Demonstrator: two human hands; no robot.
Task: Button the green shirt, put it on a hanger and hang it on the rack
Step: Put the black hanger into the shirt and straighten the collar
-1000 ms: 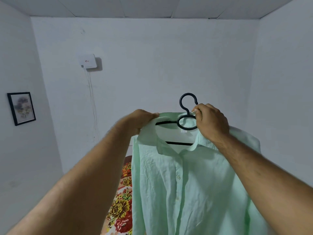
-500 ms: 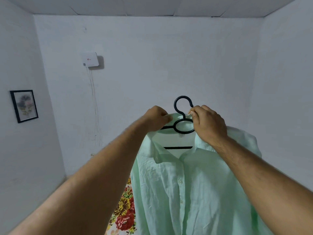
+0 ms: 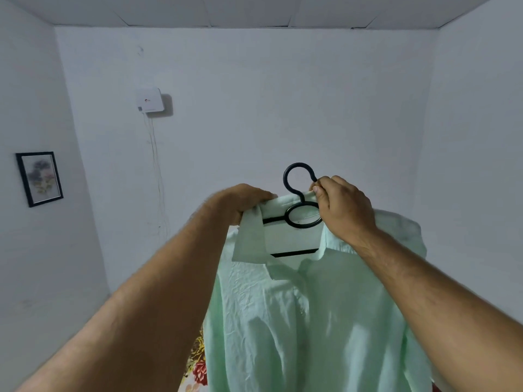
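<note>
Gripping green shirt [image 3: 297, 321] collar in curled left hand [image 3: 243, 205], right hand [image 3: 342, 210] pinching it beside hanger [image 3: 299, 164] hook; uneven tugging could slide it off.

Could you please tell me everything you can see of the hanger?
The hanger is thin, black and looks like plastic. It has a nearly closed round hook on top, a ring beneath it, a shoulder arm showing to the left and a lower crossbar. It is upright in mid-air inside the green shirt, which hides the rest. The right hand pinches the collar at the hook's tip; the left hand grips the collar beside the arm.
</note>
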